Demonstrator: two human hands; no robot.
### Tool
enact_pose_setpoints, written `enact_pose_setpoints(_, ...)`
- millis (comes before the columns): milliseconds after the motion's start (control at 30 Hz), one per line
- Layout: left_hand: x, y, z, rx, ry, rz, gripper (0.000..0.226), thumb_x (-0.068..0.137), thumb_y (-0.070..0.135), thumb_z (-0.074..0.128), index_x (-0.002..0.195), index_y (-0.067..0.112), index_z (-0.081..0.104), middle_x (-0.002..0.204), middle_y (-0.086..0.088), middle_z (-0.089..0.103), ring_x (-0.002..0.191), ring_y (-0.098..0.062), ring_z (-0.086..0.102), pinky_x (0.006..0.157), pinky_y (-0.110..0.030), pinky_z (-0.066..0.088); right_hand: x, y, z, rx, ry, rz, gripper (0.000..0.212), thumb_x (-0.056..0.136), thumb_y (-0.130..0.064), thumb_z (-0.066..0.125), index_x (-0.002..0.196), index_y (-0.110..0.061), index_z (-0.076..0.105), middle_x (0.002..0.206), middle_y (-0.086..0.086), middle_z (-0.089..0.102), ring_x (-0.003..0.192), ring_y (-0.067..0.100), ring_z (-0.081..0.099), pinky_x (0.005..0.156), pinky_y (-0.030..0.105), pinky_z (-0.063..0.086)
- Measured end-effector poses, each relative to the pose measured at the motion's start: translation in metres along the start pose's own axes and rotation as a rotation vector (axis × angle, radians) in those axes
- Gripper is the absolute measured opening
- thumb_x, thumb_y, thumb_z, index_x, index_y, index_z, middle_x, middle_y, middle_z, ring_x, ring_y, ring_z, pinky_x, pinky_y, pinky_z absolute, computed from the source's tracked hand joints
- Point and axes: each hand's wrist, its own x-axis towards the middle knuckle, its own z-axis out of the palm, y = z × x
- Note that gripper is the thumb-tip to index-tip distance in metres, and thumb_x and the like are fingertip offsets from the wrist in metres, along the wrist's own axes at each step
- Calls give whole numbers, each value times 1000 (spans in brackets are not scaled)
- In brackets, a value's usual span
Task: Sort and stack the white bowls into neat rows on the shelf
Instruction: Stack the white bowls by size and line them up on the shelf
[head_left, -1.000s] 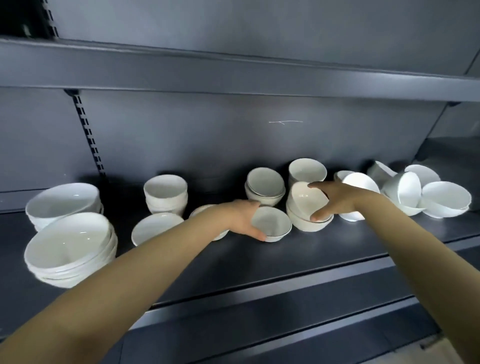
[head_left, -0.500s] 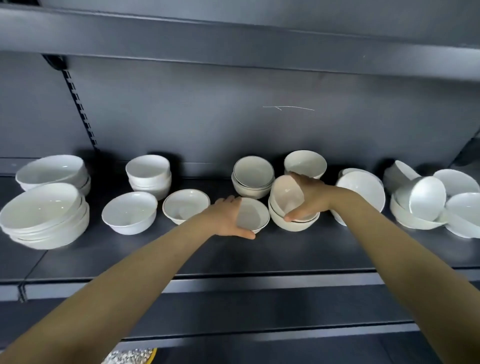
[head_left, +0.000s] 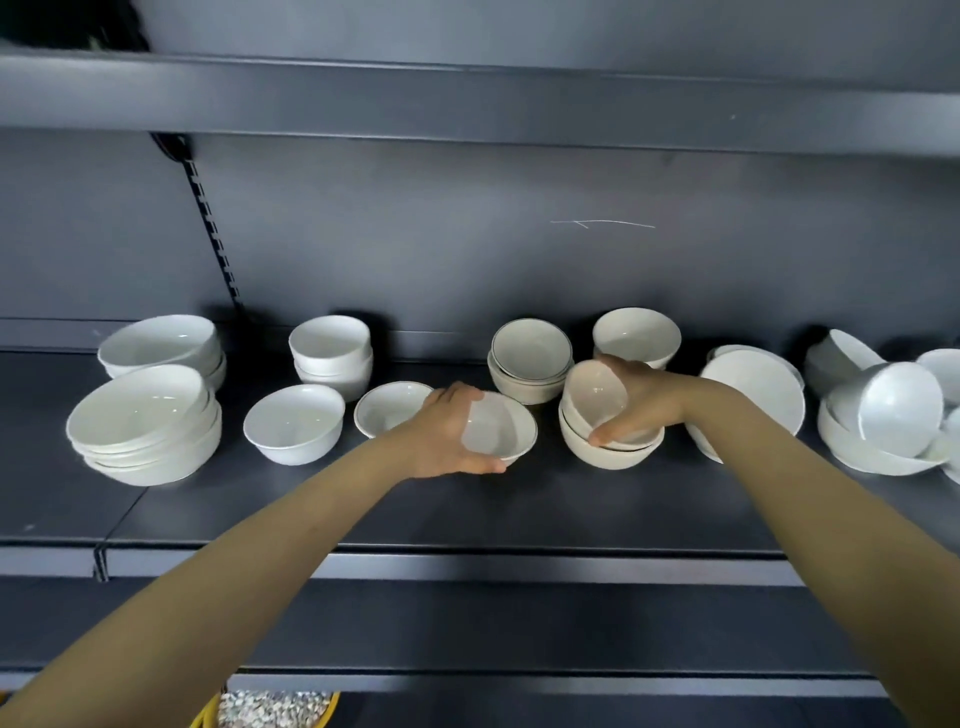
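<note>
Left hand: the left hand (head_left: 447, 434) was curled around the near and left side of a single small bowl (head_left: 498, 428) that sat on the shelf (head_left: 519, 509), thumb at the front rim, holding it, probably to steady it or slide it.
Right hand: the right hand (head_left: 641, 400) gripped a tilted bowl (head_left: 595, 392), thumb at the front and fingers over the back rim; the bowl leaned inside the front stack (head_left: 608, 449), likely on its way to nesting flat.
Beyond the hands: a gold-rimmed stack (head_left: 530, 364) and a lone deep bowl (head_left: 636, 335) stood against the back panel.
Left of the left hand: a shallow rimmed bowl (head_left: 387, 408) just beside it, then one single bowl (head_left: 293, 423), a short back stack (head_left: 332, 353), and two stacks of large bowls (head_left: 143, 421), already sorted by size.
Right of the right hand: a wide bowl (head_left: 753, 389) tipped up, and farther off a jumbled heap (head_left: 883, 415), apparently unsorted; its count could not be told.
Tidy stacks counted: five.
</note>
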Motion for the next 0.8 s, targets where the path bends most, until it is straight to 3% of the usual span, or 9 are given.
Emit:
enact_pose_setpoints(100,-6,-12,-23,-26,84,-17,92,71,50,80,143,16,34,139,3,39,131,-19,33,94,-20,24,1,-1,-1,1,-22,17,143,34,-76,73,153,-33,5,155,-4,25,142,19,27,113,41,33)
enact_pose_setpoints(200,-9,-26,-47,-118,118,-55,94,69,56,77,143,18,32,136,0,37,135,-21,28,107,-28,27,2,-1,-1,5,-40,35,143,35,-75,73,153,-33,4,156,-5,23,143,19,25,114,41,32)
enact_pose_setpoints(267,-11,-37,-58,-170,141,-105,86,76,46,77,141,18,30,127,1,32,133,-20,26,106,-28,25,4,-2,-2,0,-44,48,143,36,-75,74,153,-34,3,157,-4,21,144,20,23,114,41,31)
enact_pose_setpoints(400,-8,-58,-58,-157,135,-176,81,77,45,77,137,19,29,123,4,28,132,-21,24,103,-27,25,7,-2,-2,-5,-43,68,133,54,-63,80,154,-33,-2,159,-3,17,145,21,20,114,39,29)
enact_pose_setpoints(500,-7,-67,-53,-92,94,-174,95,67,62,73,136,15,27,126,4,32,131,-25,26,105,-29,24,8,0,0,-12,-37,77,128,62,-57,81,154,-32,-4,159,-2,16,145,22,19,114,38,29)
enact_pose_setpoints(567,-8,-69,-53,-51,77,-169,113,48,79,55,137,16,26,134,1,35,130,-26,28,107,-31,24,8,-1,0,-7,-33,74,125,64,-55,82,154,-31,-2,159,-1,17,145,22,19,115,38,29)
enact_pose_setpoints(633,-7,-74,-53,-35,77,-163,116,44,80,49,138,17,26,139,0,35,131,-26,28,109,-33,24,8,-1,0,0,-35,75,125,65,-54,82,154,-31,-3,159,-1,16,145,22,19,115,39,28)
enact_pose_setpoints(733,-7,-77,-49,-63,55,-162,101,69,62,72,145,20,20,147,-5,29,138,-28,21,112,-37,22,7,-2,2,-13,-27,79,130,64,-55,82,152,-32,-12,161,0,10,147,23,16,116,39,28)
enact_pose_setpoints(800,-6,-80,-43,-66,54,-148,93,80,47,74,148,21,17,150,-7,25,141,-28,15,115,-40,19,7,-2,2,-16,-25,85,135,64,-55,82,151,-32,-19,163,-1,5,148,23,15,116,38,27)
